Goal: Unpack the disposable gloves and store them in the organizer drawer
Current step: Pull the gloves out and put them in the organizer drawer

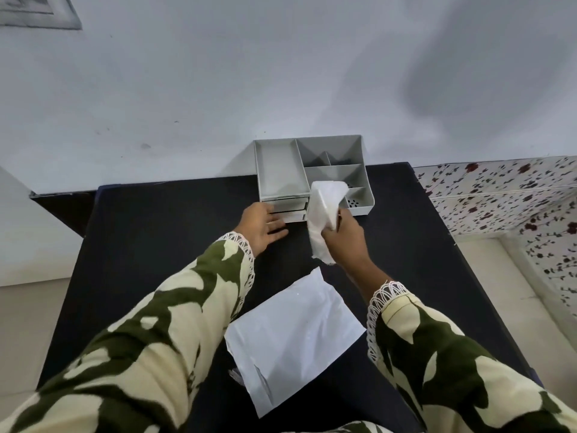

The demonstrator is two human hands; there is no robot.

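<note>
A grey organizer (278,170) with open top compartments and two small front drawers (292,207) stands at the far edge of the black table. My right hand (343,235) grips a folded bundle of white disposable gloves (324,207), held up just in front of the organizer. My left hand (262,226) is open, fingers spread, resting on the table with its fingertips at the drawer fronts. The lower drawer looks slightly pulled out. A flat white packaging bag (293,332) lies on the table close to me.
The black table (156,245) stands against a pale wall. A floral-patterned surface (499,195) sits to the right, beyond the table edge. Light floor shows on the left and right.
</note>
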